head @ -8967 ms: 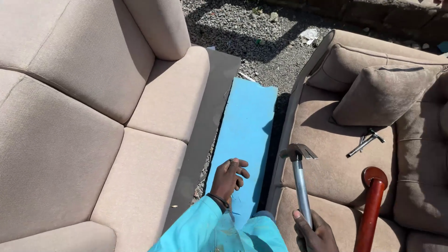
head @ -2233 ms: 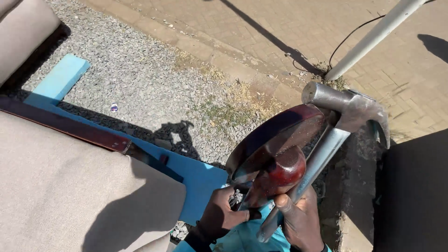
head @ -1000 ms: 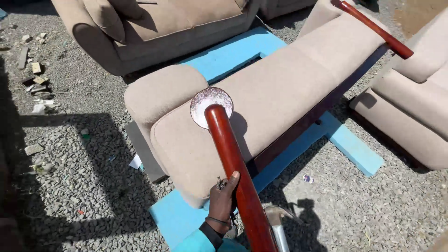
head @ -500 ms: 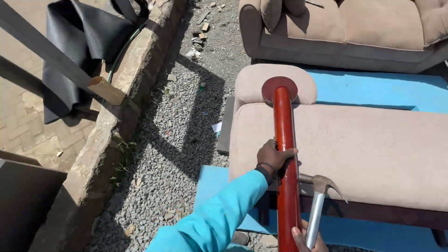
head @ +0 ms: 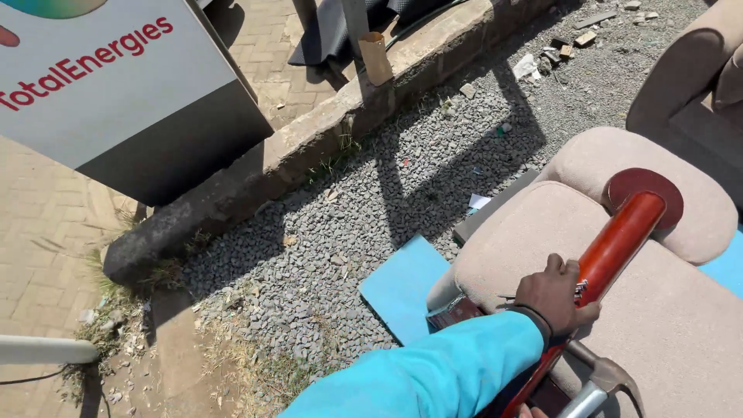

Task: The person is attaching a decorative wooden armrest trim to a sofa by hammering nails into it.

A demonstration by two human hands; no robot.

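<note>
While left hand [head: 554, 298] grips red wooden armrest [head: 611, 248] laid on beige sofa [head: 658, 325], hammer [head: 600, 387] sits just below grip; right hand's grip hidden.

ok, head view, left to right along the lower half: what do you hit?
Brick paving → gravel → blue foam board → left hand gripping the red wooden armrest piece → beige sofa upholstery.
</note>
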